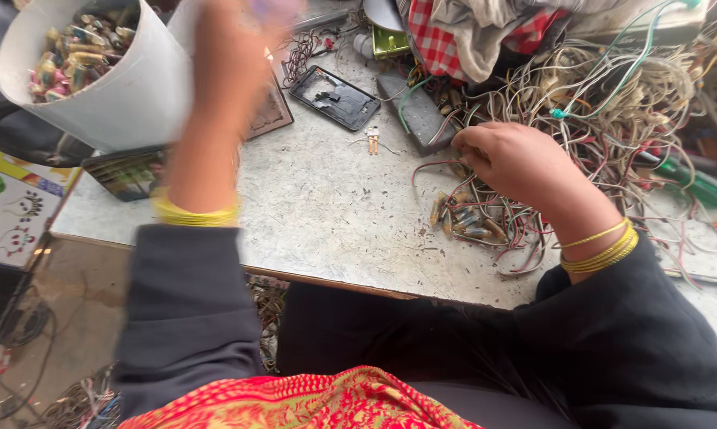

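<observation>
My left hand (230, 56) is raised and blurred near the top, close to a white bucket (128, 95) filled with small wired connectors. Whether that hand holds anything cannot be made out. My right hand (517, 163) rests on the grey worktable (327, 214), fingers curled on thin wires at the edge of a big tangle of wires (613, 103). A small heap of connectors with red and white leads (470, 222) lies just below that hand. Yellow bangles circle both wrists.
A black flat device casing (335, 97) and a grey block (418, 115) lie at the table's back. A red checked cloth (454, 36) hangs over the wires. A green-handled tool (696, 183) sits at right. A small two-pin part (372, 139) lies mid-table.
</observation>
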Available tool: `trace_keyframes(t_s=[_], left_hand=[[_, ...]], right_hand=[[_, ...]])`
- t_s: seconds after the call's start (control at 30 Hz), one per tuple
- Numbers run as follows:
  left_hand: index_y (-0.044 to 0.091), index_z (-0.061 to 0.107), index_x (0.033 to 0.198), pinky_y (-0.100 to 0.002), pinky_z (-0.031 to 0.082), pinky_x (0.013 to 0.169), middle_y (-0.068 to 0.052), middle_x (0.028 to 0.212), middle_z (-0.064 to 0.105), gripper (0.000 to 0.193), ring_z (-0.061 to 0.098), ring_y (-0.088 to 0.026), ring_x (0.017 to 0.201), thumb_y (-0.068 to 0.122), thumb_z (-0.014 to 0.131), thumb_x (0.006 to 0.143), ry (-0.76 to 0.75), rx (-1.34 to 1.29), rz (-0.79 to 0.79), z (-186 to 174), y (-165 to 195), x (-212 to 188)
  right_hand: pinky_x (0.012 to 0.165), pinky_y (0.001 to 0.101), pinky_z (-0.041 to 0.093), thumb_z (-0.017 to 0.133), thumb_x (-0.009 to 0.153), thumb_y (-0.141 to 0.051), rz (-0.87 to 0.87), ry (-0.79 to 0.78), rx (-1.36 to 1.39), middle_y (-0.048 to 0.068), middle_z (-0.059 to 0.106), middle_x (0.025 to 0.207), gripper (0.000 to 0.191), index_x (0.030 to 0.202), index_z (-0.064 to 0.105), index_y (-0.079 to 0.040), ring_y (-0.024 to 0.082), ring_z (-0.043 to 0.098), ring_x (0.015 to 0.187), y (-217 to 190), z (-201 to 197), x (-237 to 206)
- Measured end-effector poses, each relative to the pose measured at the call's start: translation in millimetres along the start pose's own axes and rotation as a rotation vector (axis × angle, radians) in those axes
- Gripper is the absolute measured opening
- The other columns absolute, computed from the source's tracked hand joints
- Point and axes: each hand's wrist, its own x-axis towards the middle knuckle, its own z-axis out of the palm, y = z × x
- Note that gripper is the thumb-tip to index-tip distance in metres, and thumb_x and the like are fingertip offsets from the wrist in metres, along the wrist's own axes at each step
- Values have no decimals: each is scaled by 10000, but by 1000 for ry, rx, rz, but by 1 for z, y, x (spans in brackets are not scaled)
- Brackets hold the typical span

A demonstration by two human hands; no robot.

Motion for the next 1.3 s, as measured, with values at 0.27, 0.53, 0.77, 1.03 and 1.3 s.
trace_keyframes(t_s=[0.27,0.53,0.77,1.03,1.3], left_hand=[[79,726,1188,-457,543,965,-176,1128,729,324,688,-347,1081,274,716,930,-477,-88,234,171,112,-39],[81,560,1354,-552,431,1068,-191,1350,590,604,530,-387,1305,435,723,893,-587,108,115,210,81,-61],[66,518,1426,-545,361,1101,-192,1413,567,675,428,-405,1374,154,698,781,-591,84,131,195,86,-67],[163,766,1116,-450,505,955,-136,978,739,294,669,-333,1018,104,732,829,-519,122,53,147,84,-70],[135,793,947,-439,517,897,-50,888,780,141,691,-286,959,157,756,813,-523,-45,228,136,108,-74]], right_hand=[[785,473,556,661,883,-338,291,-182,-230,91,752,948,233,1058,760,-220,335,709,910,21,-6,1],[772,472,545,776,791,-470,278,-231,-254,90,742,933,409,1027,690,-147,330,697,943,21,-3,-5],[780,452,552,795,778,-236,349,-199,-322,68,749,954,229,978,719,-154,312,700,975,34,-12,-13],[681,438,547,764,886,-219,424,20,285,76,723,938,197,1032,704,-101,296,678,828,65,-46,-21],[859,442,514,890,754,-171,166,400,-435,154,676,998,242,958,783,-100,374,622,1007,62,-46,-33]])
